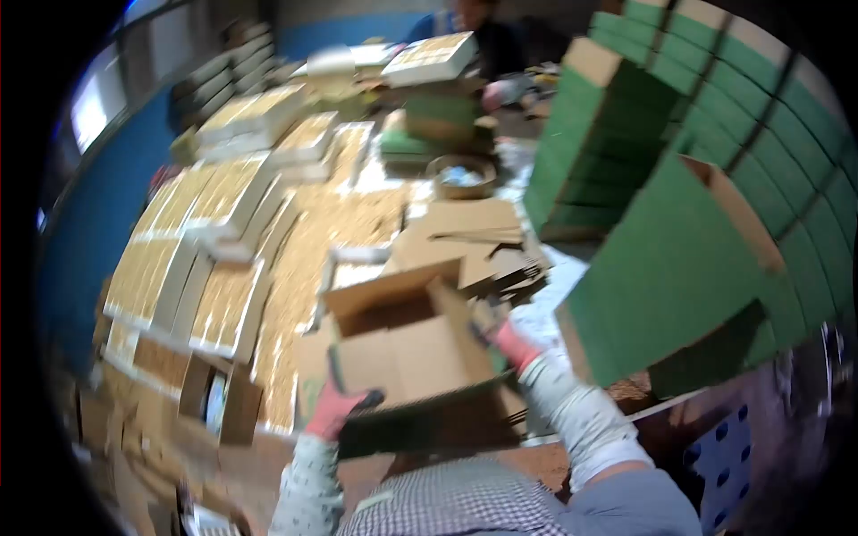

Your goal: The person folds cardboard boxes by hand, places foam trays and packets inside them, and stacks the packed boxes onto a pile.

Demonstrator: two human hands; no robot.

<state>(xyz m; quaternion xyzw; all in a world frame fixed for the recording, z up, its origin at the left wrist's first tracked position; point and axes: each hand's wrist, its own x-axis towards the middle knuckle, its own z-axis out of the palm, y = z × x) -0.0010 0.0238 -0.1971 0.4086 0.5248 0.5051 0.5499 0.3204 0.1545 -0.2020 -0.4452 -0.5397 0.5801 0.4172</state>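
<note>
An open-topped cardboard box (pixel 402 362), brown inside with a green outer wall, is tilted toward me at the table's near edge. My left hand (pixel 336 407), in a pink glove with dark fingertips, grips its near left corner, thumb along the front wall. On the opposite side, my right hand (pixel 513 343) in a matching glove holds the right wall; some of its fingers are blurred. The box floor shows bare cardboard flaps. Behind it lies a stack of flat cardboard sheets (pixel 465 230).
White trays (pixel 234 192) of small tan pieces fill the left, beside a loose tan heap (pixel 335 219). Tall green cartons (pixel 679 268) stand close on my right. A small open box (pixel 219 399) is at lower left. Another person (pixel 478 36) is at the far end.
</note>
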